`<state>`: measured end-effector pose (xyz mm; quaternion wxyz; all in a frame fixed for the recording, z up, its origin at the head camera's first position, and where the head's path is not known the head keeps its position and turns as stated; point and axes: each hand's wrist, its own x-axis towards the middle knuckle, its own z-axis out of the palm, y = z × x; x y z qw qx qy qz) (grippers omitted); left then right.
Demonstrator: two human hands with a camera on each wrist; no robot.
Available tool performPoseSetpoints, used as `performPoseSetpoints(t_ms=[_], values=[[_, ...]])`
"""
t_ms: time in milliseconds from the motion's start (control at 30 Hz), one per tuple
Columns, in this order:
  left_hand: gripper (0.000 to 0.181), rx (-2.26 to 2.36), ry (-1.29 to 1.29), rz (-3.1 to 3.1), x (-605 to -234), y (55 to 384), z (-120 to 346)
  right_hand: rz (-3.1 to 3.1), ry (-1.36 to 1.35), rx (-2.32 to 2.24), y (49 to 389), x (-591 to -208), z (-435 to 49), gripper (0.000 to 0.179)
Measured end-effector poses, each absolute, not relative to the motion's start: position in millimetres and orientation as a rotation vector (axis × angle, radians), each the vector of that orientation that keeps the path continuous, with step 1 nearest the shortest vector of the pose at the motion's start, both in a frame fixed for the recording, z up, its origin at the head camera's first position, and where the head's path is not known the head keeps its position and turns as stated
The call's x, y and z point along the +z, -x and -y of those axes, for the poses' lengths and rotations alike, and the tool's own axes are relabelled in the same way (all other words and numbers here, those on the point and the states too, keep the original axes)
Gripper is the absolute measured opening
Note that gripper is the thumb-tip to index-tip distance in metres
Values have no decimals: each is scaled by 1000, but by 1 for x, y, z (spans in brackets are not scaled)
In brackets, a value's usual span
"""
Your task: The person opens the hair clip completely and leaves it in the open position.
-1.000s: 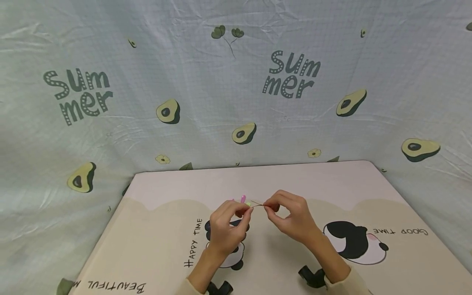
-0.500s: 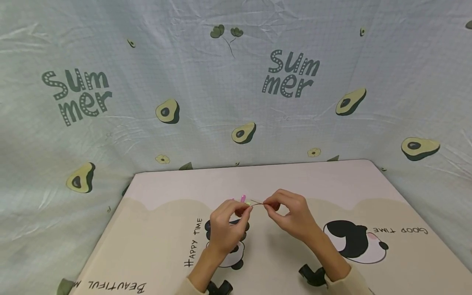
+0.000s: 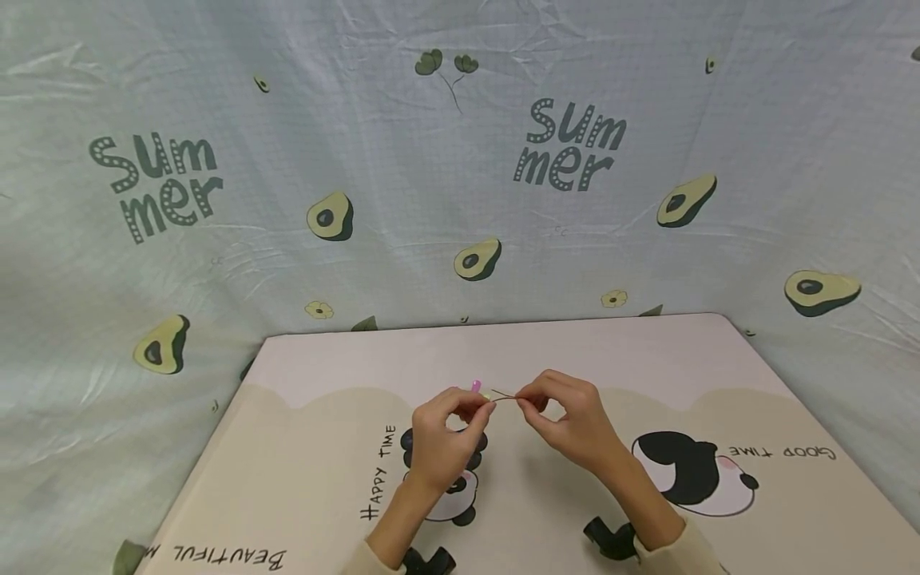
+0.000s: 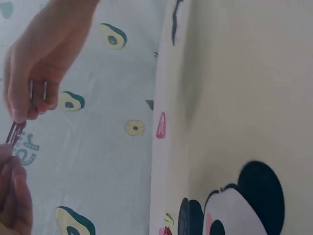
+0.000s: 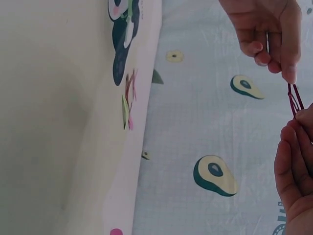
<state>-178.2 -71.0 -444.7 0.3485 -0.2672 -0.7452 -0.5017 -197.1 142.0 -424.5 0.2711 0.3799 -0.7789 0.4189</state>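
Note:
A dark red snap hair clip (image 3: 506, 397) is held in the air between both hands, its thin strips spread apart. My left hand (image 3: 446, 439) pinches one end between thumb and fingertips. At the other end, the thumb and index finger of my right hand (image 3: 569, 417) grip it. The right wrist view shows the narrow looped strips of the hair clip (image 5: 294, 100) with fingertips at both ends. On the table beyond the left hand lies a pink hair clip (image 3: 476, 386), with a light green one (image 3: 486, 396) partly hidden by the fingers.
Several green, pink and red hair clips (image 5: 128, 105) lie together on the table in the right wrist view. A single pink hair clip (image 4: 161, 125) shows in the left wrist view. Panda prints cover the table (image 3: 323, 447); an avocado-print curtain (image 3: 402, 160) hangs behind.
Both hands keep the same hold on the red hair clip. The head view has shifted very slightly, and a pink bit behind the left hand is now hidden.

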Motion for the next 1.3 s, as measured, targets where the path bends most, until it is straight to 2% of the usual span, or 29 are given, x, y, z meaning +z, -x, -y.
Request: performPoseSetpoints(t_ms=[100,400,900,1300], values=[[4,-1509,591,2025,-443,176,71,2093,-1020,1125,197,-425,-141,21],[8,-1936,361,2154,-435,174,72,2097,-1005,1125,198,-428,-140,21],[13,-2091,243,2229,-433,180,57,2193,-918,1137,204,-429,-155,21],[13,-1995,264,2458,-452,218,11,2414,-719,962,216,-441,-198,15]])
